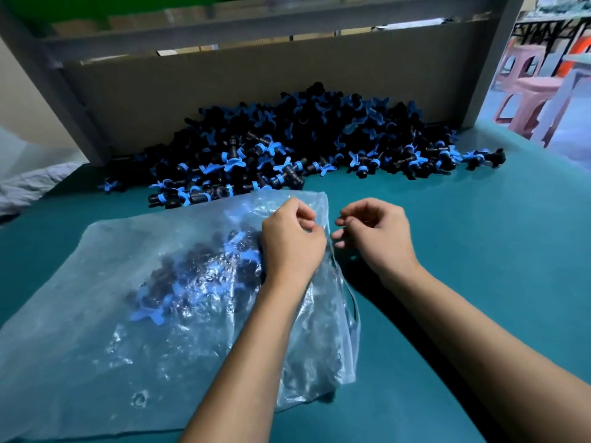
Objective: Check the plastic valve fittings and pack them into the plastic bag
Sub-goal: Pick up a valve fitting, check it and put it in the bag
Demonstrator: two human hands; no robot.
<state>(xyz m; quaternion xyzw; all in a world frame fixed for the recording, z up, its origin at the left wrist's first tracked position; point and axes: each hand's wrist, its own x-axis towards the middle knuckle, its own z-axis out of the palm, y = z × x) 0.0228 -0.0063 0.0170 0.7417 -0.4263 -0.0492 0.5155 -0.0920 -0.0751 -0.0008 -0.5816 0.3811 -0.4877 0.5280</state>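
We are seeing the left hand (pixel 289 241) lying on the plastic bag (pixel 96 314), fingers curled and pinching its open right edge. The right hand (pixel 374 233) is hovering just beside it, fingers loosely curled, holding nothing. Some valve fittings (pixel 192 276) are sitting inside the bag (black bodies, blue handles); the loose pile (pixel 287 145) is lying behind on the green table (pixel 479 251).
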